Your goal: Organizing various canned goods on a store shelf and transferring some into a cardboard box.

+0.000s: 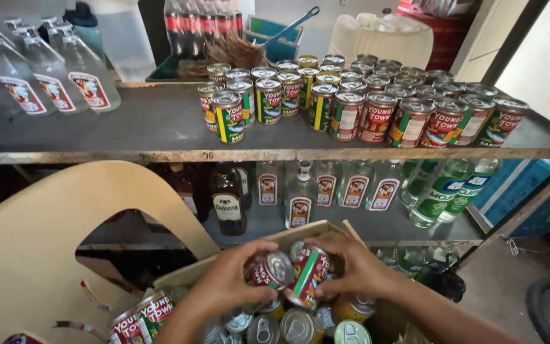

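Cardboard walls of an open box (300, 232) frame both hands, which are down inside it among loose tins. The left hand (224, 286) is closed around a red-labelled can (274, 270), and the right hand (354, 264) is wrapped over a second red-and-green can (308, 275); the two cans touch between the palms, tilted toward each other. Below the hands lie more cans (297, 326) with pull-tab lids up, packed close. Above and beyond the hands, a grey shelf (128, 127) carries rows of shelved cans (351, 105) standing upright near its front edge. The grips look partial, fingers on smooth round sides, so a can could well slip and drop back onto the tins beneath, denting one. Lifting two at once near that crowded front row also risks knocking a standing can over.
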